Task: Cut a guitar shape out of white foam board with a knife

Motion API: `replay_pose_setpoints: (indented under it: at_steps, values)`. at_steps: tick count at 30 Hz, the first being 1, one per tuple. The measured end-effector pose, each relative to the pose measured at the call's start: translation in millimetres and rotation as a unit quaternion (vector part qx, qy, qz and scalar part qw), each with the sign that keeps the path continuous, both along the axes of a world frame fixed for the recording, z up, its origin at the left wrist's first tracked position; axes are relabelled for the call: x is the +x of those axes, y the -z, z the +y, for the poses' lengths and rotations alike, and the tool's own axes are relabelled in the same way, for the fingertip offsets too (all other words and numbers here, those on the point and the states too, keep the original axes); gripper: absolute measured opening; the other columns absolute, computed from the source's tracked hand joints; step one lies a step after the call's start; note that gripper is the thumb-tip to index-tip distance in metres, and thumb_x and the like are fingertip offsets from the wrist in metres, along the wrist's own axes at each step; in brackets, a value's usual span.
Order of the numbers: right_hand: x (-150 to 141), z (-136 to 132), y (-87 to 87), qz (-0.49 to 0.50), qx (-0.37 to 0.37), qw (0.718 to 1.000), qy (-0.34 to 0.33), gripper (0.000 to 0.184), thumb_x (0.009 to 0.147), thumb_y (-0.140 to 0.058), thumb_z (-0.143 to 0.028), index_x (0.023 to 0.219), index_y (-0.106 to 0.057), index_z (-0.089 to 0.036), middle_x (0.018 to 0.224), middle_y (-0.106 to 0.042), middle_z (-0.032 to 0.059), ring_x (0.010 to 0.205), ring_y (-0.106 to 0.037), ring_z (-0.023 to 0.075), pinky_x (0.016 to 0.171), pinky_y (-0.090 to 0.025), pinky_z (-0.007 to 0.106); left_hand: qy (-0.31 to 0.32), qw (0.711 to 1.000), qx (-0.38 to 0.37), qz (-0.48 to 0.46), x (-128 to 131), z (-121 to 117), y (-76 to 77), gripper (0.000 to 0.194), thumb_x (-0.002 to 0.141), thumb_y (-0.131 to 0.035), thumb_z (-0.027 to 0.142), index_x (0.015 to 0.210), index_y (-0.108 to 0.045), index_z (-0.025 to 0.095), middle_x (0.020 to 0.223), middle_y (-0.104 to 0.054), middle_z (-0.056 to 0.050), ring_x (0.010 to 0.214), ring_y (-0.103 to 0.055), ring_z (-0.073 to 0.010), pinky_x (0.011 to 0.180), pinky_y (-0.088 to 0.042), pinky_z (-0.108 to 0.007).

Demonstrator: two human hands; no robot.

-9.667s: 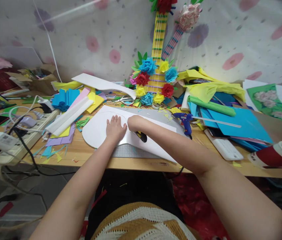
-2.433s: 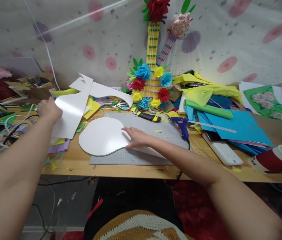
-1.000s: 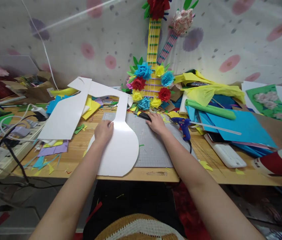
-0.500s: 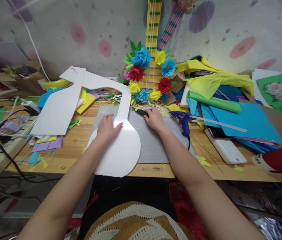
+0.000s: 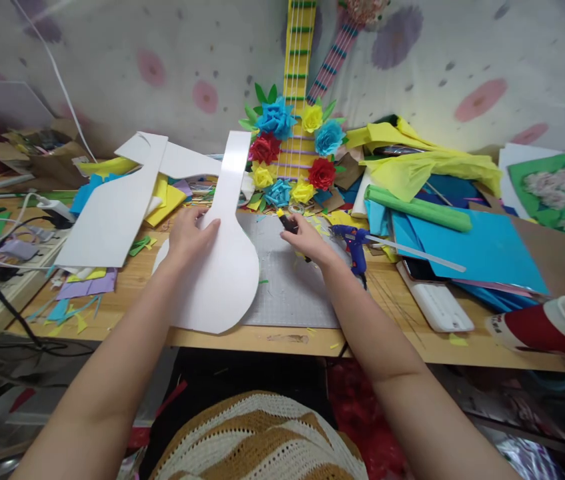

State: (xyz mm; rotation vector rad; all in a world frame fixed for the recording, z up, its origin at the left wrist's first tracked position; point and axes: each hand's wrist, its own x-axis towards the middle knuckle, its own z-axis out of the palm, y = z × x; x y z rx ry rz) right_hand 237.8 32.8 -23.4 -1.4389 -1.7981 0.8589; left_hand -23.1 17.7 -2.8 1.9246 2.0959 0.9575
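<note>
Rests the half-spread left grip (image 5: 189,235) on the white guitar-shaped board (image 5: 225,280), over gray mat (image 5: 292,300) and desk (image 5: 125,288); cannot tell whether pinching its hidden edge. Holds a black-and-yellow cutter (image 5: 287,221), partly covered, inside the closed right grip (image 5: 307,239).

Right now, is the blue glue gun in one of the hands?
No, the left hand is on the white board shape and the right hand holds the black-and-yellow cutter.

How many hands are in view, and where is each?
2: the left hand on the white cutout, the right hand around the knife.
</note>
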Motion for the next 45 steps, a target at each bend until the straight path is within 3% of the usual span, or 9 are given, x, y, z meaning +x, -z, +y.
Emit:
replay_pose_setpoints:
  at_steps: [4,10,17,22,25,29,32,35,45]
  values:
    - [-19.5,-15.5,-17.9,0.163,-0.110,0.969,-0.150,0.032,0.069,-0.060,-0.039,0.094,-0.051,-0.020,0.084,-0.061,0.0016,0.066,-0.052,0.0112,0.060,-0.042,0.026,-0.011,0.998,0.067,-0.015,0.5,11.1,-14.4,0.033,0.076,-0.057,0.037,0.104,-0.058,0.018,0.106,-0.059,-0.007,0.103,-0.053,-0.0224,0.094,-0.040,-0.034]
    - [-38.5,-2.4,-11.1,0.272,-0.141,0.938,-0.164,0.027,0.059,-0.066,-0.028,0.081,-0.053,-0.018,0.058,-0.051,-0.0054,0.053,-0.047,0.0084,0.052,-0.037,0.023,-0.005,0.994,0.112,0.008,14.6,22.5,-10.7,0.042,0.079,-0.054,0.035,0.118,-0.050,0.019,0.120,-0.054,-0.010,0.118,-0.044,-0.0250,0.103,-0.031,-0.040]
    - [-38.1,20.3,-7.1,0.312,-0.083,0.946,-0.013,0.022,0.056,-0.060,-0.022,0.076,-0.053,-0.018,0.059,-0.049,-0.0060,0.052,-0.043,0.0078,0.056,-0.039,0.025,0.009,0.989,0.144,-0.007,51.2,-13.4,-2.6,0.049,0.079,-0.055,0.041,0.122,-0.045,0.020,0.141,-0.036,-0.014,0.134,-0.027,-0.0269,0.107,-0.025,-0.045]
    - [-33.9,27.4,-12.2,0.299,0.053,0.948,0.098,0.021,0.063,-0.055,-0.027,0.081,-0.047,-0.020,0.075,-0.053,-0.0018,0.070,-0.052,0.0113,0.070,-0.044,0.027,0.052,0.973,0.022,-0.226,68.4,-45.3,11.0,0.030,0.084,-0.046,0.045,0.079,-0.058,0.018,0.076,-0.065,-0.005,0.070,-0.062,-0.0156,0.070,-0.049,-0.029]
    - [-36.0,24.8,-13.2,0.279,0.082,0.948,0.129,0.022,0.066,-0.053,-0.029,0.084,-0.045,-0.020,0.081,-0.054,-0.0001,0.077,-0.053,0.0120,0.078,-0.044,0.027,0.097,0.883,-0.226,-0.400,72.0,-53.8,19.8,0.043,0.085,-0.043,0.049,0.061,-0.055,0.016,0.048,-0.055,-0.001,0.038,-0.050,-0.0096,0.044,-0.043,-0.022]
    - [-43.9,20.4,-10.6,0.246,0.099,0.954,0.139,0.023,0.071,-0.049,-0.031,0.090,-0.045,-0.020,0.086,-0.054,0.0024,0.082,-0.053,0.0135,0.081,-0.043,0.028,0.156,0.685,-0.440,-0.559,72.8,-56.7,24.7,0.043,0.084,-0.049,0.049,0.078,-0.063,0.009,0.075,-0.069,-0.015,0.063,-0.067,-0.0176,0.049,-0.050,-0.022]
    - [-52.6,18.5,-8.2,0.238,0.092,0.959,0.125,0.026,0.073,-0.050,-0.033,0.095,-0.046,-0.021,0.088,-0.055,0.0027,0.083,-0.052,0.0143,0.081,-0.043,0.029,0.089,0.598,-0.327,-0.726,76.8,-53.2,29.7,0.027,0.088,-0.049,0.035,0.092,-0.061,0.011,0.094,-0.069,-0.014,0.088,-0.068,-0.0181,0.068,-0.056,-0.023]
    - [-57.6,15.1,-5.8,0.231,0.089,0.965,0.089,0.025,0.075,-0.051,-0.037,0.094,-0.047,-0.021,0.086,-0.056,0.0014,0.080,-0.052,0.0140,0.078,-0.043,0.029,-0.001,0.545,-0.213,-0.811,81.3,-48.0,36.3,0.012,0.089,-0.049,0.019,0.091,-0.060,0.014,0.080,-0.070,-0.004,0.082,-0.069,-0.0124,0.070,-0.056,-0.020]
    - [-28.1,1.1,29.4,-0.117,0.234,0.965,0.005,0.020,0.077,-0.052,-0.035,0.090,-0.054,-0.020,0.089,-0.060,0.0083,0.086,-0.052,0.0218,0.076,-0.038,0.032,-0.034,0.415,-0.228,-0.880,67.2,-52.9,39.0,0.029,0.092,-0.042,0.017,0.070,-0.060,0.015,0.055,-0.063,0.002,0.057,-0.065,-0.0052,0.045,-0.049,-0.007]
